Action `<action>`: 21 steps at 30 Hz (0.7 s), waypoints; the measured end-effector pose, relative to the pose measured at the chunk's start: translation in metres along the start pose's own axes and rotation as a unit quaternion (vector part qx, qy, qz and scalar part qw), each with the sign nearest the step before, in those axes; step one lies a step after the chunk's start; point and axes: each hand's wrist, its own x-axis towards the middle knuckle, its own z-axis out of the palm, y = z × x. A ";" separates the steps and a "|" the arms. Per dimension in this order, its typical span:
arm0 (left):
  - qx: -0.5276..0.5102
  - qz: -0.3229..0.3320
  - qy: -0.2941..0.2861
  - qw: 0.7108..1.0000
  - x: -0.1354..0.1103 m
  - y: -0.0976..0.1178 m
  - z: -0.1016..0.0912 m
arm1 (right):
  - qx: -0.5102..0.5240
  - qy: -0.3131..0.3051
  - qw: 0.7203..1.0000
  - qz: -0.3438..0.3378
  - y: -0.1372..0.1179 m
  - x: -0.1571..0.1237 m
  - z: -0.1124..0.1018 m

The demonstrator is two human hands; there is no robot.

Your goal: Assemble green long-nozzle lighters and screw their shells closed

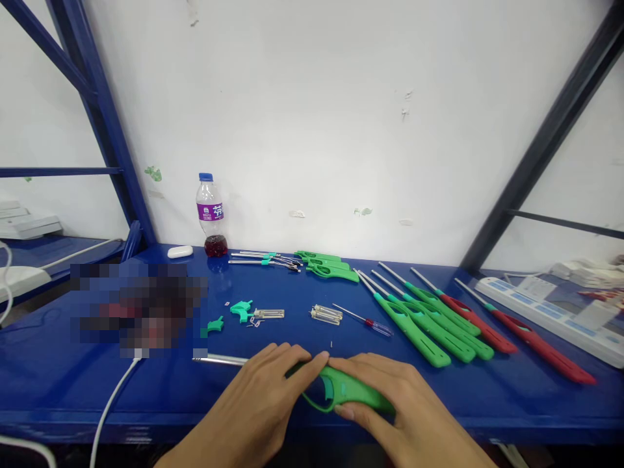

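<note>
Both hands grip one green long-necked gas lighter (358, 392) low over the front of the blue table. My left hand (270, 390) wraps round its neck end, and the metal tube (221, 359) sticks out to the left. My right hand (390, 396) closes on the green handle, thumb below and fingers above. A teal trigger (328, 388) shows in the handle's opening. Beyond the hands lie clear fuel tanks (326, 314), another clear tank (269, 313), loose teal triggers (241, 311) and a screwdriver (375, 325) with a clear and red handle.
Several green lighters (414, 331) and red lighters (541, 344) lie at the right, beside a white power strip (560, 318). Metal tubes (266, 261) and green handle shells (331, 268) lie at the back near a bottle (212, 218). A white cable (114, 396) runs at left, by a blurred patch.
</note>
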 end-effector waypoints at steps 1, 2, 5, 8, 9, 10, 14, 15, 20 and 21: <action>-0.018 -0.017 -0.022 0.999 0.000 -0.002 -0.001 | 0.017 0.008 1.000 0.001 0.001 0.002 0.001; -0.035 -0.036 -0.041 0.998 0.001 -0.005 -0.004 | 0.037 0.027 0.999 0.003 0.003 0.004 0.002; -0.062 -0.091 -0.080 0.991 0.001 -0.016 -0.012 | 0.109 0.137 0.984 0.027 0.020 0.015 0.005; -0.049 -0.149 -0.090 0.983 -0.002 -0.028 -0.021 | 0.161 0.162 0.971 0.072 0.040 0.030 0.009; -0.041 -0.161 -0.090 0.982 -0.004 -0.031 -0.023 | 0.158 0.143 0.974 0.075 0.045 0.034 0.011; -0.033 -0.166 -0.088 0.982 -0.006 -0.033 -0.025 | 0.140 0.126 0.979 0.077 0.048 0.038 0.013; -0.027 -0.152 -0.065 0.986 -0.009 -0.036 -0.031 | 0.014 0.097 0.991 0.096 0.041 0.047 0.021; -0.036 -0.142 -0.053 0.988 -0.008 -0.036 -0.032 | -0.011 0.101 0.990 0.100 0.038 0.048 0.023; -0.076 -0.116 -0.042 0.989 0.002 -0.038 -0.035 | -0.023 0.114 0.988 0.102 0.031 0.052 0.030; -0.079 -0.124 -0.049 0.988 0.004 -0.038 -0.035 | -0.016 0.118 0.988 0.099 0.032 0.053 0.031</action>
